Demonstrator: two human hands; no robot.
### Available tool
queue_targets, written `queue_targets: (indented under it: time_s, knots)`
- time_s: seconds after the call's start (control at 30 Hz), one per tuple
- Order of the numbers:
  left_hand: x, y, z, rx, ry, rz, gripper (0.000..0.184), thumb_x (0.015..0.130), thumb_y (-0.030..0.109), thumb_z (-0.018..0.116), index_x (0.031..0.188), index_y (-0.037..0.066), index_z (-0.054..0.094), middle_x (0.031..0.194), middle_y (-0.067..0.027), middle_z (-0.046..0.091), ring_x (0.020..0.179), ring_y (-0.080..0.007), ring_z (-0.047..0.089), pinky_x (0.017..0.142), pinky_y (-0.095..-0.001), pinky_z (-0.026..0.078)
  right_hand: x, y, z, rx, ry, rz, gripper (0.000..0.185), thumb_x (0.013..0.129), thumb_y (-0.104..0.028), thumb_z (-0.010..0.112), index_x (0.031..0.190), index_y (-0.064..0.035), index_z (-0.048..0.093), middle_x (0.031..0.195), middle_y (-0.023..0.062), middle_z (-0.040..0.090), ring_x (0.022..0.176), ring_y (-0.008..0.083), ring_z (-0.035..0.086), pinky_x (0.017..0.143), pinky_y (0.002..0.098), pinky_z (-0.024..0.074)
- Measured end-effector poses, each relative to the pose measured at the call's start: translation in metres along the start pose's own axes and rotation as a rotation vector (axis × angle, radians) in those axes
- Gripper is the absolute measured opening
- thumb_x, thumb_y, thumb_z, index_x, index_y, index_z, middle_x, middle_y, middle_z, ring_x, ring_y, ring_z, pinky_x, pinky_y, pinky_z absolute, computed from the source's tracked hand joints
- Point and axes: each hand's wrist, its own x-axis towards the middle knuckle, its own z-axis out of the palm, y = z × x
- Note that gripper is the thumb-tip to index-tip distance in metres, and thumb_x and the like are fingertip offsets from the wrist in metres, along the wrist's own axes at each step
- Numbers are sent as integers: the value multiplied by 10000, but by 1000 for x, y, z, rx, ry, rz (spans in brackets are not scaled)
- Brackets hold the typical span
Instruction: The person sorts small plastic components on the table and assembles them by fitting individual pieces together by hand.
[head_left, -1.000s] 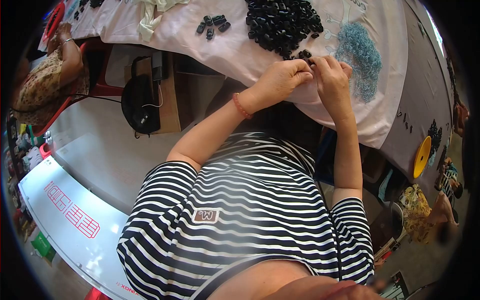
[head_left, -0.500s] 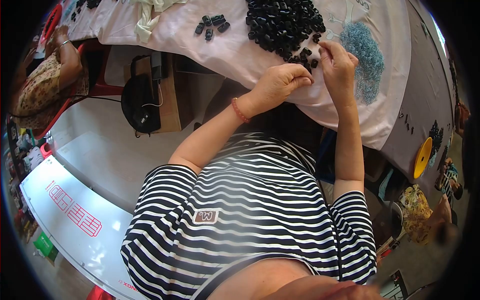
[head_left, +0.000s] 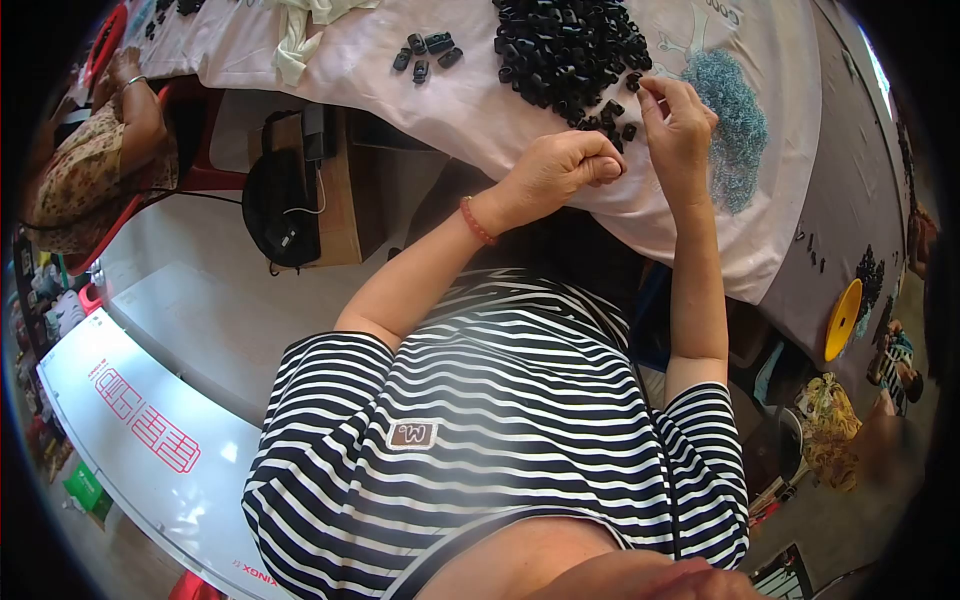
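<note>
My left hand [head_left: 560, 172], with a red bead bracelet at the wrist, is closed at the table's near edge. A tiny dark bit shows at its fingertips, too small to name. To its right, my right hand [head_left: 680, 125] has thumb and forefinger pinched at a small black piece [head_left: 634, 83], beside the large heap of black pieces [head_left: 570, 50]. Several loose black pieces [head_left: 612, 112] lie between the heap and my hands. A mound of blue-grey beads [head_left: 735, 130] is just right of my right hand.
Several black pieces [head_left: 420, 70] sit apart on the pink cloth [head_left: 350, 60], near a pale cloth strip [head_left: 292, 50]. Another person's arm [head_left: 145, 115] is at the far left. A yellow disc [head_left: 843, 320] lies on the grey cloth [head_left: 850, 150] at right.
My hands were together a second ago and are now apart. My right hand has moved up to the black pieces; my left fingers have curled in more.
</note>
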Motion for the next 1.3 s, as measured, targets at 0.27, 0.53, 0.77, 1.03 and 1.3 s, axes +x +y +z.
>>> queue_targets:
  time_s: [0.27, 0.53, 0.77, 1.03, 1.3]
  knots:
    - [1, 1, -2, -99, -13, -20, 223, 1014, 193, 597, 1054, -14, 669, 902, -41, 684, 827, -103, 648, 785, -258, 545, 24, -3, 18, -283, 63, -149, 72, 894, -216, 686, 918, -153, 713, 875, 0, 642, 864, 180, 614, 814, 383, 311]
    - [0, 0, -4, -268, 10, -49, 245, 1021, 226, 586, 1061, -6, 656, 890, -43, 680, 814, -102, 649, 771, -254, 548, 26, -5, 25, -372, 8, -155, 89, 899, -235, 679, 891, -148, 697, 880, 15, 620, 866, 209, 609, 817, 405, 302]
    - [1, -3, 0, -281, 63, 13, 247, 1017, 233, 592, 1072, 0, 650, 887, -46, 684, 812, -104, 648, 777, -253, 546, 26, -3, 22, -352, -3, -120, 113, 892, -249, 687, 926, -141, 681, 922, 23, 639, 905, 212, 617, 829, 404, 305]
    - [0, -1, -3, -316, 37, 1, 267, 1010, 230, 605, 1130, -4, 649, 921, -54, 699, 837, -107, 658, 798, -256, 547, 5, -22, -9, 44, 66, 78, 81, 861, -198, 723, 882, -139, 672, 757, -37, 692, 616, 128, 634, 851, 320, 345]
    - [-2, 3, -3, -400, 110, -1, 266, 989, 213, 640, 1133, -11, 649, 955, -93, 714, 862, -156, 702, 823, -287, 574, -32, -49, -35, 464, -29, 313, 179, 916, -105, 712, 1056, 7, 713, 834, 67, 692, 694, 98, 600, 631, 247, 485]
